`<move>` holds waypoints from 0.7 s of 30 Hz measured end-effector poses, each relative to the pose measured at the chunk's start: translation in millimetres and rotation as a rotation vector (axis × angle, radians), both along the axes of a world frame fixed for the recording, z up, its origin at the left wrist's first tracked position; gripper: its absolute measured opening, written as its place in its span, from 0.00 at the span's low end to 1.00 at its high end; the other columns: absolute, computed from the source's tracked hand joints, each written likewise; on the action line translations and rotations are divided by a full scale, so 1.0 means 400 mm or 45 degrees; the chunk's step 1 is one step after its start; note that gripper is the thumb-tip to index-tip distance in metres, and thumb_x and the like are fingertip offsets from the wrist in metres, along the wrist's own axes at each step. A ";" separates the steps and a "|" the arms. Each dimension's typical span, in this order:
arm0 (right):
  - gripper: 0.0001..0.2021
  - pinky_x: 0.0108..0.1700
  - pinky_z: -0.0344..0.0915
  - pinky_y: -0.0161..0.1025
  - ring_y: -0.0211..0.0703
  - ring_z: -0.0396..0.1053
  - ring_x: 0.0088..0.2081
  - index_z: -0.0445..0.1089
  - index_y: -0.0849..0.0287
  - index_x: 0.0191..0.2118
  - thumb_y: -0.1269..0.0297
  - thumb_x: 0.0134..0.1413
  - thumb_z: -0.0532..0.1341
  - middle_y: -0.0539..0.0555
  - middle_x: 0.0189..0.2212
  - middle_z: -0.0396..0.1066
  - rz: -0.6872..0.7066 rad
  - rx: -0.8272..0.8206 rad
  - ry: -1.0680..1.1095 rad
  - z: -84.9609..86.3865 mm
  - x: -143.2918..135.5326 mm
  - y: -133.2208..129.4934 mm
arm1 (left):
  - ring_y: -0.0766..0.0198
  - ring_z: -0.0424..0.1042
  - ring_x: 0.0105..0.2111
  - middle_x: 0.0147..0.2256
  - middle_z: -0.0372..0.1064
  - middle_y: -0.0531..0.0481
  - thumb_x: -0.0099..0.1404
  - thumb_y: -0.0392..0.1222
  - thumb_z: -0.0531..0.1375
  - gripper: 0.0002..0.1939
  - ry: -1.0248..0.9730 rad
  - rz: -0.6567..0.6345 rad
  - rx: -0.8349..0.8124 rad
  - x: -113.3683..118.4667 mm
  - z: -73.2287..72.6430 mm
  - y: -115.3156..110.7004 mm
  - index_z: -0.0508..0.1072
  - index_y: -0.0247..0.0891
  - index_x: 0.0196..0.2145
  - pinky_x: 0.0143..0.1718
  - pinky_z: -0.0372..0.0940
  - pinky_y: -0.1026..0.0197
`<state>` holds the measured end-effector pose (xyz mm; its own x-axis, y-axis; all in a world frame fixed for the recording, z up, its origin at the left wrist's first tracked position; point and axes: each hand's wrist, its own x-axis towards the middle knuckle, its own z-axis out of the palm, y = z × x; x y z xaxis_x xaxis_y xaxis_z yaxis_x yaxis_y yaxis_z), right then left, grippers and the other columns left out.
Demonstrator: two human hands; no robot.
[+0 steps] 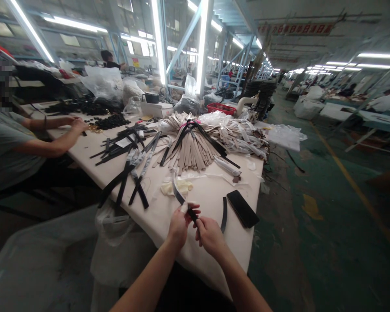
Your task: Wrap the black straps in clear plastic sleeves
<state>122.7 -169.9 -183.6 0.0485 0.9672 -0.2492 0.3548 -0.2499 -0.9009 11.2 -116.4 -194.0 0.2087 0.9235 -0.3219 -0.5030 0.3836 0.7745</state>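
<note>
The right hand [209,234] pinches the near end of a strap [179,196] over the table [209,197]; the left hand [180,224] grips it just beyond. A phone [242,209] lies right; pale straps [193,151] are heaped farther off, a red basket [225,111] beyond.

A: What sort of place is this?

B: A factory workshop. The near worktable [211,195] carries a big bundle of pale cut strips [193,151], with dark straps [117,182] to the left.

A: Couldn't it be a craft room at home?

B: Too vast. Tube lights [381,56] recede into the far distance, past steel beams [185,37] and a red-lettered banner [299,29].

A: Anything else?

B: A co-worker [9,149] at the left, more tables [381,121] at the far right, and a yellow line [344,171] along the green floor [289,260].
</note>
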 end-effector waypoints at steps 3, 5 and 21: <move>0.17 0.22 0.60 0.30 0.34 0.67 0.18 0.68 0.60 0.30 0.61 0.68 0.50 0.52 0.22 0.72 -0.041 0.070 -0.010 -0.001 -0.009 0.003 | 0.70 0.59 0.13 0.19 0.67 0.54 0.60 0.55 0.64 0.21 0.055 -0.129 -0.090 0.000 -0.007 -0.024 0.75 0.33 0.41 0.15 0.53 0.65; 0.16 0.22 0.60 0.30 0.35 0.68 0.18 0.68 0.60 0.32 0.59 0.68 0.50 0.52 0.22 0.73 0.033 0.019 0.084 -0.002 -0.011 -0.005 | 0.66 0.66 0.17 0.24 0.72 0.50 0.60 0.53 0.64 0.20 0.001 -0.131 -0.095 -0.013 0.003 -0.017 0.75 0.33 0.42 0.18 0.59 0.64; 0.21 0.20 0.59 0.32 0.38 0.66 0.16 0.68 0.60 0.36 0.52 0.69 0.45 0.51 0.20 0.71 0.142 -0.121 0.267 -0.013 -0.027 -0.055 | 0.56 0.77 0.34 0.37 0.78 0.41 0.61 0.57 0.62 0.20 0.058 0.141 0.025 0.003 0.037 -0.045 0.74 0.35 0.37 0.37 0.70 0.55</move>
<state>111.8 -191.7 -189.0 -0.1197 0.9355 -0.3325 0.1928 -0.3067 -0.9321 12.5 -134.4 -179.2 0.0907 0.9462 -0.3106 -0.5057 0.3124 0.8042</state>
